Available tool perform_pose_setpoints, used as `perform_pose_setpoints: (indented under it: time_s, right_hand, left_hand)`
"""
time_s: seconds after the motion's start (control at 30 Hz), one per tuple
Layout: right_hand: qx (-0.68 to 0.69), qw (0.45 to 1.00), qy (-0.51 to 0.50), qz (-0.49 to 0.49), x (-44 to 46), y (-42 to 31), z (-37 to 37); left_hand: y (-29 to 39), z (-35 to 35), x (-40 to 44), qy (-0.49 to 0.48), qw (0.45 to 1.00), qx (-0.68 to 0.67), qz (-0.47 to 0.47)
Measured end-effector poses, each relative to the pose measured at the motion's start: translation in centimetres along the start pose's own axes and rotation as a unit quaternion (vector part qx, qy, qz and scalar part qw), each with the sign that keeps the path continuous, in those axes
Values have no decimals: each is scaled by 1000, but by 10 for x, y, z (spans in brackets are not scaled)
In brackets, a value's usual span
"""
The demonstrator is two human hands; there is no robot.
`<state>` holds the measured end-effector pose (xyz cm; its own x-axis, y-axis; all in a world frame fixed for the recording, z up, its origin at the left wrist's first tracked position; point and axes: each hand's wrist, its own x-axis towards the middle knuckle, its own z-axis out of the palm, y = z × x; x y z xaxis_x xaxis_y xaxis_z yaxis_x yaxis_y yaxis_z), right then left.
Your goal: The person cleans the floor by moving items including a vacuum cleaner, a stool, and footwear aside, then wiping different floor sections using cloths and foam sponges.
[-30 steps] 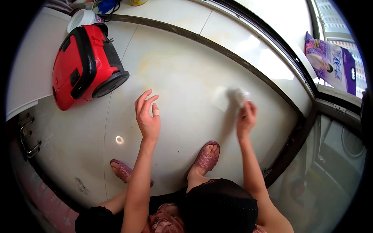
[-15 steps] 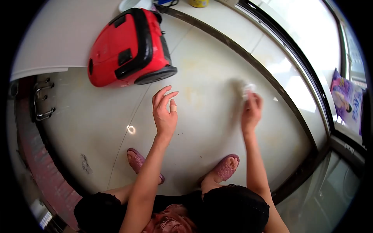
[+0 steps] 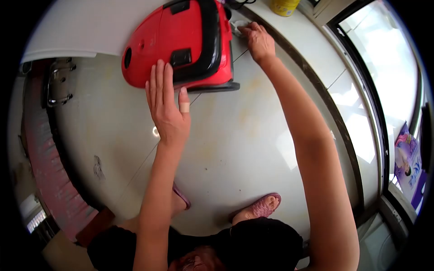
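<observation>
Floor: pale glossy tiles [image 3: 253,149] with a thin joint running slantwise, faint yellowish stains, a few dark specks and a grey smudge [image 3: 98,167] toward the left.
Floor edge: dark strip [image 3: 353,153] curving along the right, with more pale tile beyond it.
White wad: crumpled and small [image 3: 237,28], down by the strip, just beside the far right end of the vacuum cleaner; partly covered by fingers.
Right hand: stretched far forward [image 3: 261,44], thumb and fingers pinching the wad.
Left hand: flat and unclenched [image 3: 167,106], grasping nothing, fingers together, thumb apart with a beige band around it; well apart from the wad.
Vacuum cleaner: red and black [image 3: 181,36], between the hands and ahead of the left one, whose fingertips overlap its near side; whether they touch, I cannot tell.
Feet: two pink slippers, one [image 3: 266,207] in fuller view, the other [image 3: 181,198] mostly behind the left forearm.
Left side: white panel [image 3: 86,27], chrome bars [image 3: 61,81], pink patterned surface [image 3: 45,149].
Far side: yellow container [image 3: 285,6].
Right side: purple bag [image 3: 408,158] near a dark-framed glass door.
</observation>
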<state>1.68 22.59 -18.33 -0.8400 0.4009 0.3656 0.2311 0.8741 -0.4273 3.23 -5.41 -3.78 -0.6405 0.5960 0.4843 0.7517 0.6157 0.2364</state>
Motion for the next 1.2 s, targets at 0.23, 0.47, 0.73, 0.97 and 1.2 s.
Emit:
perform_pose_setpoints:
  time_s: [0.23,0.47,0.73,0.97,1.2]
  right_hand:
    - [31,996,-79,-24,-160,-76,-42]
    - [241,957,-160,14,-255,-196,-64]
    - [54,982,-126,127,-257,-109,-149]
    - [-61,926,-270,258,-279,-83,-202]
    - [-118,911,-65,390,-376,-124,-105]
  left_hand:
    - [-10,-9,1,-30,999,1,19]
    - [-19,-35,4,-83,995,-20,58]
    - [-85,-114,-26,-343,901,-59,259]
    - [-134,-101,-205,-373,866,-225,247]
    - [-100,-99,-301,-366,808,-410,213]
